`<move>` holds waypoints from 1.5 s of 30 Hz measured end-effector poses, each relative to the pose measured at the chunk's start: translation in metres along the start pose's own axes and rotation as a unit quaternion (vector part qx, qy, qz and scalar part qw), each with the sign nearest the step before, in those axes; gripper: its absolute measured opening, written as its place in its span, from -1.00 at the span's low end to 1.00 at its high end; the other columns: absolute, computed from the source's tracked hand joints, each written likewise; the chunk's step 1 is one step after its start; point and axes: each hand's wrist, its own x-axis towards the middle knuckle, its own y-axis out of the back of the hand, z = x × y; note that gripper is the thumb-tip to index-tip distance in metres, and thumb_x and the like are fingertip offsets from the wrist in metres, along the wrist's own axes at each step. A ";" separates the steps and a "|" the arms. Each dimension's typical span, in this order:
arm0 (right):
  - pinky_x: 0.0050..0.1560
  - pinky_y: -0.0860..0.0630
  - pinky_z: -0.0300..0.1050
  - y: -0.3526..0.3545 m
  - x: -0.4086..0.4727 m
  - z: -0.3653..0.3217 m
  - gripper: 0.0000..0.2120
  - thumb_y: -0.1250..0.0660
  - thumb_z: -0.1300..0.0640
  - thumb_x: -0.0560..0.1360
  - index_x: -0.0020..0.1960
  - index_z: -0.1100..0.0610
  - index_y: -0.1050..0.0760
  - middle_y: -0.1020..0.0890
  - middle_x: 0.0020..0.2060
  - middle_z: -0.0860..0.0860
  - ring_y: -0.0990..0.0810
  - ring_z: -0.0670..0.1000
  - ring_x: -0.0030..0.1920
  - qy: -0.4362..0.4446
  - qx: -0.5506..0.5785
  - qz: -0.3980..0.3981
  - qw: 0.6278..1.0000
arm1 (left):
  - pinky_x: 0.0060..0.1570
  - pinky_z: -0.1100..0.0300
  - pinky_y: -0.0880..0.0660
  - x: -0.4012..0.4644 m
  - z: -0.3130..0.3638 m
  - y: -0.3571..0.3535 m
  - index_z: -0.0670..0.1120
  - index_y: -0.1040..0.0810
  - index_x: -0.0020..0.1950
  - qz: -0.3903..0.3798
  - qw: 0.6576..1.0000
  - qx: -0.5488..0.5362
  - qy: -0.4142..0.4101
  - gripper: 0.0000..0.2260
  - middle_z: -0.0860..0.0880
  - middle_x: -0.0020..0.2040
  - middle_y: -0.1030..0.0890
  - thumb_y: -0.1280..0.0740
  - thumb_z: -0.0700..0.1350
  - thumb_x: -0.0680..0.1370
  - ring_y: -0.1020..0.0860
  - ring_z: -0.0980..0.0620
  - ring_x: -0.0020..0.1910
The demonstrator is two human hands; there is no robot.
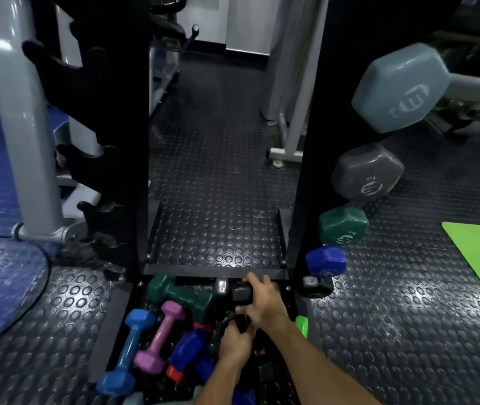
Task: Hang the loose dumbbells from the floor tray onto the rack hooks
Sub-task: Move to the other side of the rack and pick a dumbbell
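both hands are reaching into the tray. the right hand is gripping a grey dumbbell. the left hand is curling round something black.

Dim scene, light from overhead: you get specular glare on the studded rubber floor and the grey post. Rack uprights crush to pure black, no detail. Tray contents sit in shadow. Soft overall, strong wide-angle bending at edges.
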 end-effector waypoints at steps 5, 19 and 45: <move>0.17 -0.57 -0.08 0.016 -0.010 -0.022 -0.44 -0.67 -0.03 0.26 0.16 -0.11 -0.48 -0.47 0.07 -0.03 -0.62 0.07 0.06 -0.015 0.035 0.014 0.999 | 0.12 -0.04 -0.62 -0.010 0.007 0.022 0.04 -0.58 0.20 0.024 0.998 -0.027 -0.045 -0.41 0.03 0.06 -0.71 -0.44 0.37 0.33 -0.69 0.01 0.05; 0.42 -0.47 -0.01 0.029 -0.058 -0.102 -0.18 -0.46 -0.29 0.47 0.61 -0.02 -0.26 -0.48 0.44 -0.04 -0.48 0.00 0.44 0.016 0.194 -0.032 0.980 | 0.11 -0.07 -0.63 -0.092 0.061 0.115 -0.19 -0.63 0.19 0.054 0.976 -0.203 -0.054 -0.72 -0.16 0.00 -0.75 -0.37 -0.02 0.62 -0.71 -0.15 0.01; -0.01 -0.68 0.07 -0.086 -0.089 -0.207 -0.56 -0.60 0.05 0.43 0.21 0.13 -0.55 -0.78 -0.04 0.09 -0.77 0.12 -0.01 -0.109 0.540 -0.192 0.813 | 0.01 -0.15 -0.61 -0.037 0.045 0.279 -0.16 -0.60 0.05 0.285 0.888 -0.360 -0.007 -0.79 -0.25 0.00 -0.67 -0.39 -0.01 0.60 -0.63 -0.19 -0.12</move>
